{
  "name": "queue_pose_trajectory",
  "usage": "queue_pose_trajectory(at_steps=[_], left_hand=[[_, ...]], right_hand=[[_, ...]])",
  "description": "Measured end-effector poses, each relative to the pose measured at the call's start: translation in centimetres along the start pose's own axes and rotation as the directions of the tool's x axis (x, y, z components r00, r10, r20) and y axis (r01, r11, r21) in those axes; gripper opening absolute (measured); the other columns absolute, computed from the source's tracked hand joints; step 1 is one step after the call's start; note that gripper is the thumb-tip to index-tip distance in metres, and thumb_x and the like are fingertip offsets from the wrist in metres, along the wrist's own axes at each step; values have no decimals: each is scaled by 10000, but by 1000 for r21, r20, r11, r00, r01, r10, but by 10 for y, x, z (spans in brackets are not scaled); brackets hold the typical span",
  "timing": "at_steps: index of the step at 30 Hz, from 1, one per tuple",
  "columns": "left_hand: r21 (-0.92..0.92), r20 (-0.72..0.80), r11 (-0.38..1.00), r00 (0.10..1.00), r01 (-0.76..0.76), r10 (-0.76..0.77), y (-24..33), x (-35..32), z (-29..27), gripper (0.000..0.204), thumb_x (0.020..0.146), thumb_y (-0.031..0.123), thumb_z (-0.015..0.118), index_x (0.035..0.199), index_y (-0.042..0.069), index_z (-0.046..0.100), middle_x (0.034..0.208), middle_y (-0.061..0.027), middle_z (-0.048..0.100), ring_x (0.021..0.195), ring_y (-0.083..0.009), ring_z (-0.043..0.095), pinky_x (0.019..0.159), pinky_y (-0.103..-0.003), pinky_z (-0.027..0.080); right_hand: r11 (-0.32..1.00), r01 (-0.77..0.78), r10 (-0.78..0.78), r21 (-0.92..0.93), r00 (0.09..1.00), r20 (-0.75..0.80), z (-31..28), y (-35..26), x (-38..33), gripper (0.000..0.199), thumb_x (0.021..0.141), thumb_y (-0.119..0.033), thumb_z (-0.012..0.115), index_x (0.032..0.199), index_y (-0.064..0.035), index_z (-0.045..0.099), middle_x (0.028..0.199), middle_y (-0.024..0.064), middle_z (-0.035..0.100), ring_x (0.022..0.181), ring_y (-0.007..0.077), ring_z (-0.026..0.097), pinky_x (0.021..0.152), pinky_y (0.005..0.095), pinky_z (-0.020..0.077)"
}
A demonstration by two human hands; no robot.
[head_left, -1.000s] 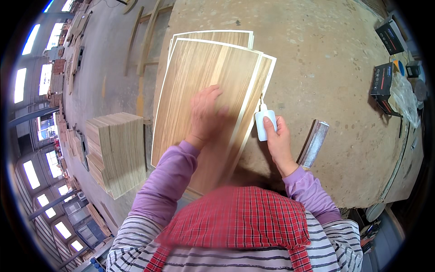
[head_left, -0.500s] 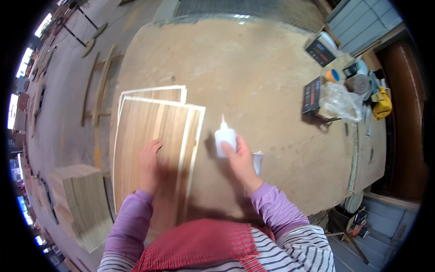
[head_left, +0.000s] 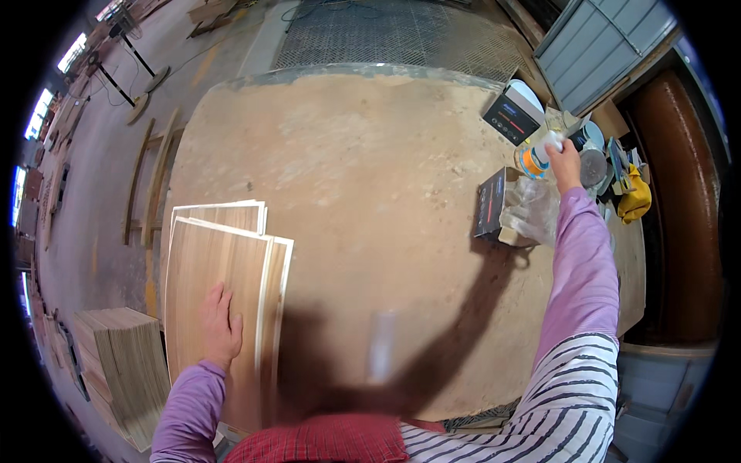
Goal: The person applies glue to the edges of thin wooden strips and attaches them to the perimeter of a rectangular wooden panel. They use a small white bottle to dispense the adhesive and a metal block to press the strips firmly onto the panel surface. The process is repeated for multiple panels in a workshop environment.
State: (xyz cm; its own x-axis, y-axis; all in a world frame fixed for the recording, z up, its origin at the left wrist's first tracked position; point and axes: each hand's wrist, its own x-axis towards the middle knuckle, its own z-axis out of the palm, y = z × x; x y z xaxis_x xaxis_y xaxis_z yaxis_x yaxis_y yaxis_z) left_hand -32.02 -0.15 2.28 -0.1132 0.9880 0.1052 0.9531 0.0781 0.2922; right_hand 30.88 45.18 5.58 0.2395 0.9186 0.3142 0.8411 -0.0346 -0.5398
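My left hand [head_left: 222,326] lies flat with fingers stretched on the top wood-grain panel [head_left: 224,270] of a small stack with pale edges, at the left of the worktable [head_left: 370,177]. Far out to the right, my right hand [head_left: 566,166] is closed around a white squeeze bottle [head_left: 549,145]. The bottle is partly hidden by my fingers. It is just above an orange-and-white roll [head_left: 531,162], among the clutter at the table's right side.
Near that roll stand a dark box [head_left: 512,114] and an open box [head_left: 490,204] with clear plastic [head_left: 532,208]. A yellow cloth-like item [head_left: 634,197] lies farther right. A blurred whitish object [head_left: 380,347] is at the table's near side. Stacked boards [head_left: 127,370] stand on the floor at left.
My right hand has carried the squeeze bottle from the table's middle to the far right. The left hand still rests on the panels, and the whole view has shifted.
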Motion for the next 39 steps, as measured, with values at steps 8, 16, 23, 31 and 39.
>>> queue_pose_trajectory(at_steps=[8,16,23,31,39], left_hand=[[6,125,998,990,61,-61,4,6,-3,529,800,66,521,1303,-44,402,1435,-264,332,1313,-430,324,1107,-492,233],[130,132,991,991,21,-38,8,12,-4,517,852,129,467,1336,-34,386,1437,-254,337,1326,-420,313,1110,-486,219],[161,146,985,986,57,-81,15,13,-8,489,877,121,468,1334,-37,398,1431,-248,360,1317,-404,336,1105,-466,243],[152,86,988,996,0,-14,5,9,1,453,919,113,427,1354,-12,410,1436,-220,374,1332,-380,344,1105,-437,265],[332,96,938,986,100,-139,32,15,-7,417,932,150,434,1316,-11,461,1386,-245,426,1271,-389,420,1064,-435,348]], right_hand=[[974,-227,227,1,972,66,32,93,39,375,717,-276,684,992,-21,670,983,220,671,952,375,640,838,428,493],[984,-178,176,-5,980,-93,23,54,11,387,778,-267,662,1070,-12,650,1028,213,664,964,354,635,837,420,489],[938,182,-94,295,953,-289,-61,-23,-110,313,861,-167,630,1137,-22,593,1062,137,631,934,274,608,804,359,480],[976,-209,190,-51,947,-260,-85,129,-204,345,895,-149,523,1198,13,561,1210,220,563,1120,388,516,960,427,409],[896,-307,265,-322,950,-167,-60,322,-143,384,915,-127,461,1262,34,500,1343,244,473,1240,396,441,1056,438,338]])
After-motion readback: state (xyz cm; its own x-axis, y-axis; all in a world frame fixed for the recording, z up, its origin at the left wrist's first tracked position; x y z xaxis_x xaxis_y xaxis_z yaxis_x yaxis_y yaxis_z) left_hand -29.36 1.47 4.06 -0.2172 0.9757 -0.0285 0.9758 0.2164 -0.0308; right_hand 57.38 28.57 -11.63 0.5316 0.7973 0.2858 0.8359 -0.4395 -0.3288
